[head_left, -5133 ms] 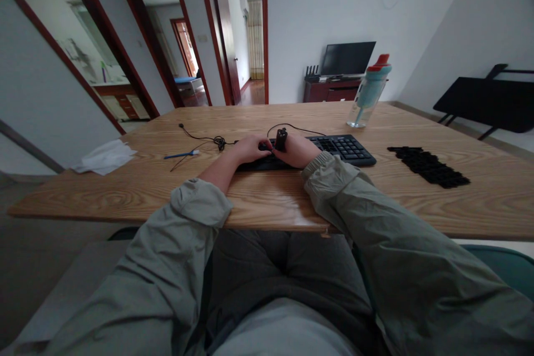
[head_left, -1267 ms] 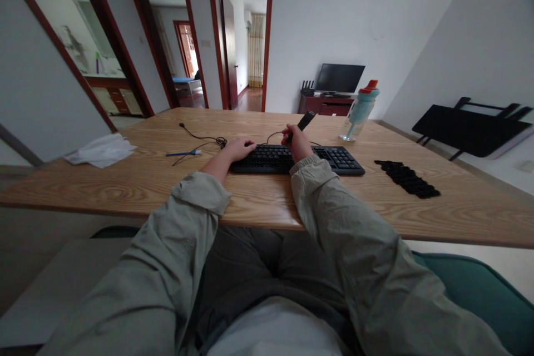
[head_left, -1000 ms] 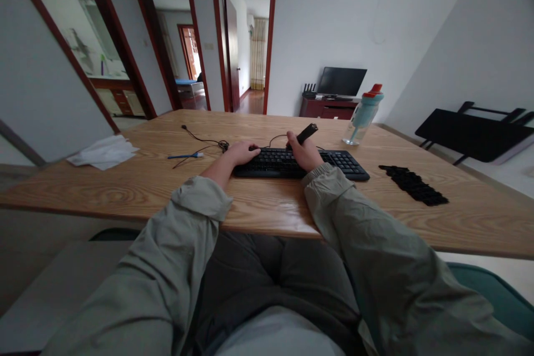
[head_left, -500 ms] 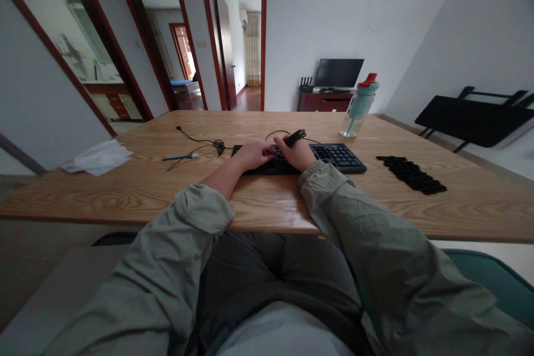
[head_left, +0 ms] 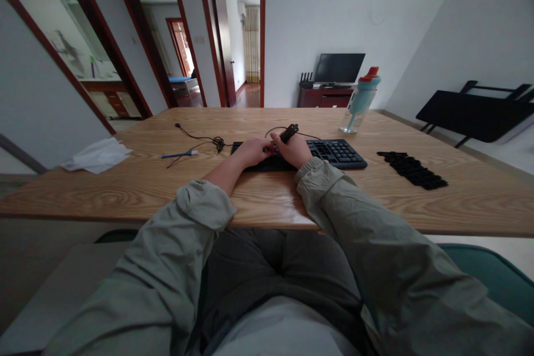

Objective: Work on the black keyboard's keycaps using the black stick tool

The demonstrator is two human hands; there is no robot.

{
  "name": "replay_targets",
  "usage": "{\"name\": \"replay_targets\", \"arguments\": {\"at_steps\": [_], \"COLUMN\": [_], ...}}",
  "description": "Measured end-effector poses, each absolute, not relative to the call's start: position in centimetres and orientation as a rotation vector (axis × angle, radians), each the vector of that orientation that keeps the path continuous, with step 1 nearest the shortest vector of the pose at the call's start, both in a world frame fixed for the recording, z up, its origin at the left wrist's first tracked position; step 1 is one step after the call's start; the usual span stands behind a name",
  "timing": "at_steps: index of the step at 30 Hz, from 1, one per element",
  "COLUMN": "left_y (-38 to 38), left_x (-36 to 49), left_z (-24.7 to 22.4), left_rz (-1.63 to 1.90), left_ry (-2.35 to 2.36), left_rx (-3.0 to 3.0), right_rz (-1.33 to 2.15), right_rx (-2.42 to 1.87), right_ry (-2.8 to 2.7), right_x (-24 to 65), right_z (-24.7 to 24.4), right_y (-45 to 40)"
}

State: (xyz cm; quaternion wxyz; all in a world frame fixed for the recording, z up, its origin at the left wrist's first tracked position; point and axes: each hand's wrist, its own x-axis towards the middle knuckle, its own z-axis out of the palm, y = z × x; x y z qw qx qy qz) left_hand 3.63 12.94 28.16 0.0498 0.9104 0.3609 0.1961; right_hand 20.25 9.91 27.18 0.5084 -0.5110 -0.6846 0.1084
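Observation:
A black keyboard (head_left: 334,151) lies on the wooden table (head_left: 267,194) in front of me. My left hand (head_left: 251,151) rests on its left half, fingers on the keys. My right hand (head_left: 292,150) sits beside it over the middle keys and grips a small black tool (head_left: 288,133) whose end sticks up and to the right. The keys under both hands are hidden. A pile of loose black keycaps (head_left: 411,169) lies to the right of the keyboard.
A teal water bottle (head_left: 361,99) with a red lid stands behind the keyboard. A tangled black cable (head_left: 211,139), a blue pen (head_left: 179,154) and a white cloth (head_left: 98,154) lie on the left. A black folded frame (head_left: 479,114) stands at the right wall.
My right hand has come down from above the keyboard onto the keys with the black tool. My left hand slid right along the keys to meet it.

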Motion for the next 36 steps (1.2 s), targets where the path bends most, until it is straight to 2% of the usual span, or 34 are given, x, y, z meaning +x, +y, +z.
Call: {"name": "replay_targets", "arguments": {"at_steps": [6,12,18,22,27,31,36], "left_y": [12.8,12.3,12.0,12.6,14.2,15.1,15.2], "left_x": [3.8,3.9,3.7,3.4,3.0,2.8,2.7], "left_z": [28.2,28.4,28.6,28.4,27.6,27.3,27.4], "left_rz": [0.561,0.423,0.463,0.594,0.674,0.71,0.639], "left_ry": [1.136,1.233,1.22,1.303,1.065,0.911,0.956], "left_rx": [2.803,2.979,2.995,2.854,2.684,2.627,2.671], "right_rz": [0.189,0.044,-0.062,-0.02,0.127,0.162,0.156], "right_rx": [-1.216,-1.464,-1.582,-1.53,-1.285,-1.314,-1.356], "right_ry": [-1.798,-2.034,-2.095,-2.075,-2.085,-2.057,-2.06], "right_x": [20.6,20.5,19.7,19.9,20.5,20.6,20.4], "right_z": [27.0,27.6,27.1,27.3,28.0,28.3,28.6], "right_y": [10.0,8.0,6.6,7.3,9.3,10.1,10.3]}}
